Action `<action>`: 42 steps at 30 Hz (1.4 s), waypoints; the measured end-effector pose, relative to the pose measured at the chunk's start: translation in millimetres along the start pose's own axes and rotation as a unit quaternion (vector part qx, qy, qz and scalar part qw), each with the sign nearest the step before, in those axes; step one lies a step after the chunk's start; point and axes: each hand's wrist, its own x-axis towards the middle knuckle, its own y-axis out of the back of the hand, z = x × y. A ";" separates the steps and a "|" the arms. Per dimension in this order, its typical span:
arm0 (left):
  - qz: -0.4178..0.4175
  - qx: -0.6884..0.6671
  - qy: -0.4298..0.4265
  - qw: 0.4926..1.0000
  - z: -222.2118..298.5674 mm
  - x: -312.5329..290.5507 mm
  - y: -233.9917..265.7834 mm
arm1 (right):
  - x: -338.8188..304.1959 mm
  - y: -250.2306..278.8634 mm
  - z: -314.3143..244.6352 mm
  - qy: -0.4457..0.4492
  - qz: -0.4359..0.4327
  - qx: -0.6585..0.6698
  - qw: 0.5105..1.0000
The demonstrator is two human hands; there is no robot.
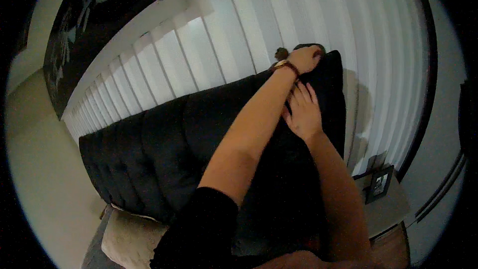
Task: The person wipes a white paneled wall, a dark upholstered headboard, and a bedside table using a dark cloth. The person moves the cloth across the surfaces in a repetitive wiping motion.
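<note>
A black tufted headboard (pixel 164 119) slants across the middle. My left hand (pixel 304 60), with a bracelet at the wrist, reaches over its top edge near the right corner. The fingers are curled around a dark object (pixel 311 47), mostly hidden by the hand; its kind does not show. A small dark brown lump (pixel 281 53) sits just left of this hand, against the white blinds. Lower down, my right hand (pixel 303 112) lies against the front of the headboard with its fingers stretched out. It is just below my left wrist, and nothing shows in it.
White vertical blinds (pixel 249 15) hang behind the headboard. A dark framed picture (pixel 99 25) is on the upper left wall. A beige pillow (pixel 132 236) lies at lower left. At right, a photo frame (pixel 379 184) stands on a nightstand (pixel 391 209).
</note>
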 end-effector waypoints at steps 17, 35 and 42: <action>0.001 0.096 0.317 0.944 -158.4 -288.5 187.8 | 3.8 13.1 3.8 0.010 -0.039 -0.066 0.997; 0.320 0.227 0.534 0.749 -342.7 -582.5 275.4 | 0.6 0.8 2.3 0.023 -0.028 -0.121 0.992; 0.368 0.212 0.514 0.745 -270.1 -545.7 230.2 | -0.6 4.5 -1.1 0.024 0.000 -0.097 0.995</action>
